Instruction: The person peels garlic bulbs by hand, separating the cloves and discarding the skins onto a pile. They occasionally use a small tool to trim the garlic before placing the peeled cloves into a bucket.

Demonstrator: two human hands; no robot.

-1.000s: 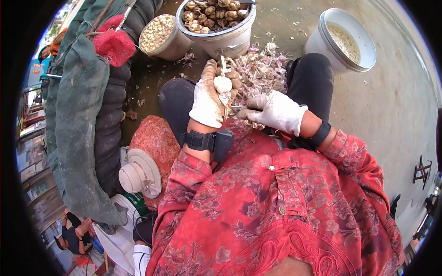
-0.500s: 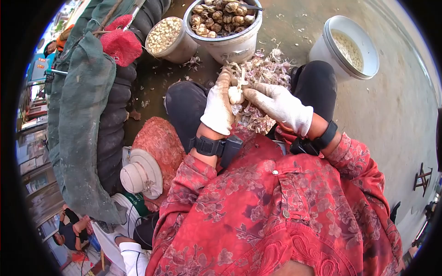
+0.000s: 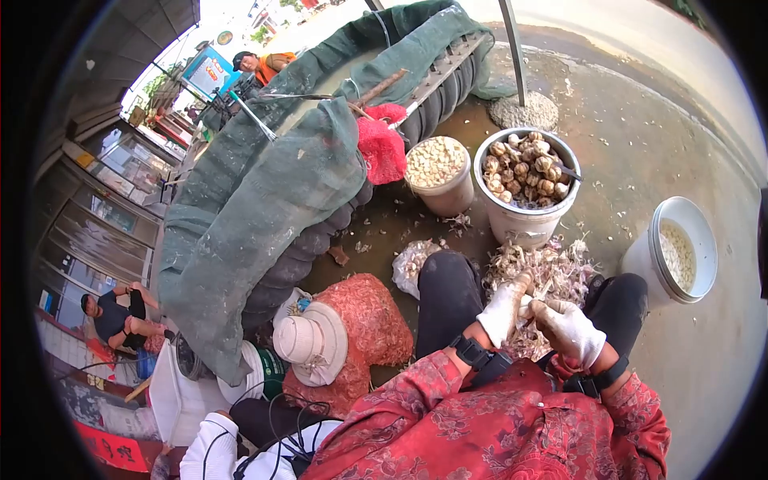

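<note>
Two white knit-gloved hands, left [image 3: 502, 314] and right [image 3: 572, 330], have come together above the lap, so the work now falls to both at once. Between them is a small pale garlic piece [image 3: 526, 302], partly hidden; the left pinches it, while the right curls its fingers against it, how firmly I cannot tell.

From the hands, a loose heap of papery garlic skins [image 3: 560, 268] lies at twelve o'clock, with a round whitish bucket of brown-stained bulbs [image 3: 524, 228] behind it. A smaller tub of pale cloves [image 3: 442, 194] stands at eleven, a white plastic pail [image 3: 640, 268] at two, a red mesh sack [image 3: 380, 316] at nine. The grey concrete floor [image 3: 612, 172] is damp and littered; dark green netting [image 3: 296, 184] drapes at ten, near a shopfront.
</note>
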